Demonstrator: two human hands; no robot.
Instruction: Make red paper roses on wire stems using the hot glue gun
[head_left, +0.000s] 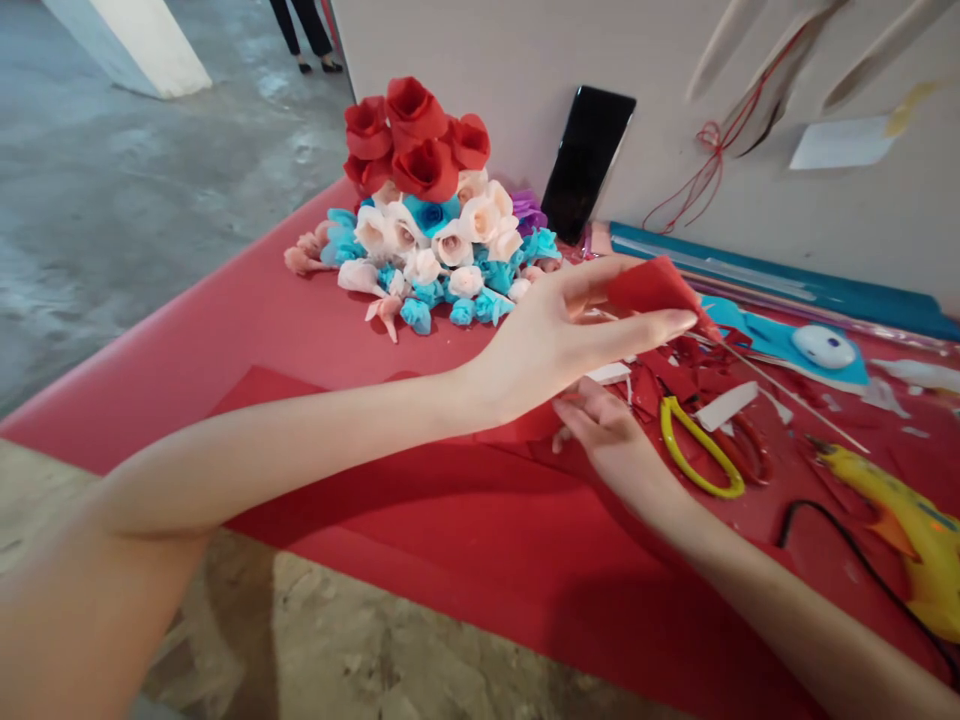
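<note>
My left hand [555,335] is closed around a red paper flower [656,285], which is on a thin stick [795,395] pointing down to the right. Lower down, my right hand [604,425] pinches the edge of a red paper piece [529,425], partly hidden below my left wrist. Red paper sheets [450,510] lie under both arms on the red-covered table. Just right of my hands are yellow-handled scissors [701,460] among red and white paper scraps [727,405].
Finished paper flowers [450,235] in red, white and blue are heaped at the back left. A phone [589,160] leans on the wall. A yellow glue gun [892,520] with a black cord lies right. Someone's legs [304,30] show far off.
</note>
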